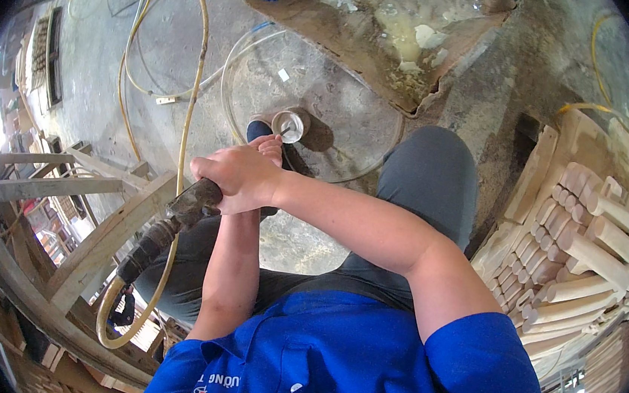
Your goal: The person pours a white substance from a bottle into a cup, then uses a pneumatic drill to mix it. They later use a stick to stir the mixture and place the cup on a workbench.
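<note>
1. Dark, grimy metal: the air tool lies slanted, its long axis running from lower left, where the hose joins, up to the right under the hands.
2. The right hand is clenched over the tool's upper end, forearm crossing from the right.
3. The left hand sits beneath it, mostly hidden; I cannot tell its grip.
4. Tool is above the knees, beside a wooden frame.

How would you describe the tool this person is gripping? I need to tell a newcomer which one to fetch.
Start at the person's knees in grey trousers. Above the left knee, the right hand grips a dark, grimy handheld tool. Unlike the loose yellowish hoses on the floor, its hose joins the tool's rear end and loops below it.
</note>
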The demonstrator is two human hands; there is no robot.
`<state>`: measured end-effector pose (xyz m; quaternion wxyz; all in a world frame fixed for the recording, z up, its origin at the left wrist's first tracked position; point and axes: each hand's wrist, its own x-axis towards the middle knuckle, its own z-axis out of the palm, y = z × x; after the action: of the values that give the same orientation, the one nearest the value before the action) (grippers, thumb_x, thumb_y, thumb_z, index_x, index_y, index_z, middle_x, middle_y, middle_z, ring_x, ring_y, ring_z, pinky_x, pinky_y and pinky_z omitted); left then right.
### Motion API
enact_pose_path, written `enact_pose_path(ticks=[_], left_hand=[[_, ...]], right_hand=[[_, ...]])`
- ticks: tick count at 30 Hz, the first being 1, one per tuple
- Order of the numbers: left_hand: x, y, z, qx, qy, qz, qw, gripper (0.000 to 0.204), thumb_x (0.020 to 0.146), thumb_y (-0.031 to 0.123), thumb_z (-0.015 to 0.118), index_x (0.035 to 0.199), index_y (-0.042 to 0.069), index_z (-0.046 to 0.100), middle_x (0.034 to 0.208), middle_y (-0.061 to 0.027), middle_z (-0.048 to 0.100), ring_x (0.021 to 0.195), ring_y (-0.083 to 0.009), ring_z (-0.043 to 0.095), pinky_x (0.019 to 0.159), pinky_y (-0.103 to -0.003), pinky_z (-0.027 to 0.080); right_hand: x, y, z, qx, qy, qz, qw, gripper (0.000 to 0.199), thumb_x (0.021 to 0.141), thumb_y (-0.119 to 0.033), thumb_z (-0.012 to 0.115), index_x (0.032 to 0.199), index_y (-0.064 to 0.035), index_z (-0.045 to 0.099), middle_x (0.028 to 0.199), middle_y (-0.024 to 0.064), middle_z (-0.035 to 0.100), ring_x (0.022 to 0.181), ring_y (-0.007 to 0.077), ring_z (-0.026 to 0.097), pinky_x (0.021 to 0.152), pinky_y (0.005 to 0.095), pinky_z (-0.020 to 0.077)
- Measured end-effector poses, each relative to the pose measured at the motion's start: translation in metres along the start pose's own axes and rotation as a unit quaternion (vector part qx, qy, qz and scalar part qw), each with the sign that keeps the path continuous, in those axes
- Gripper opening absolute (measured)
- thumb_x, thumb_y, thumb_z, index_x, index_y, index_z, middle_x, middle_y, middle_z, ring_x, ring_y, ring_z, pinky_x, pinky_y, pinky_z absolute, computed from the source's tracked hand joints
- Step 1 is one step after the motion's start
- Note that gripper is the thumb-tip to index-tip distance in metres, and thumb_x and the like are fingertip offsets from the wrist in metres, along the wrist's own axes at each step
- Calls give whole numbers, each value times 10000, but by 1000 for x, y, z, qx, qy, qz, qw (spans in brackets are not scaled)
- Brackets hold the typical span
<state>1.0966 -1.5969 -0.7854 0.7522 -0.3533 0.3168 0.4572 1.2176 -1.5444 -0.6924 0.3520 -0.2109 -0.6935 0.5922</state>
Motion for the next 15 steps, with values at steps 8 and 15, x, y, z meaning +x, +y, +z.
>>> enact_pose_path(ticks=[8,15], left_hand=[[-3,-13,8,-138,-103,-110,979,232,954,293,296,886,80,357,732,26,321,588,-97,321,565,-241,337],[-5,-4,10,-69,-23,-61,995,239,959,168,334,1038,-49,397,638,11,362,535,-101,358,544,-234,373]], right_hand=[[1,1,1,-3,-10,1,1000,400,608,-247,703,920,-75,520,767,131,622,755,343,623,674,440,484],[1,-3,-2,1,-2,-13,1000,402,607,-236,707,923,-71,523,764,134,624,760,345,624,678,445,483]])
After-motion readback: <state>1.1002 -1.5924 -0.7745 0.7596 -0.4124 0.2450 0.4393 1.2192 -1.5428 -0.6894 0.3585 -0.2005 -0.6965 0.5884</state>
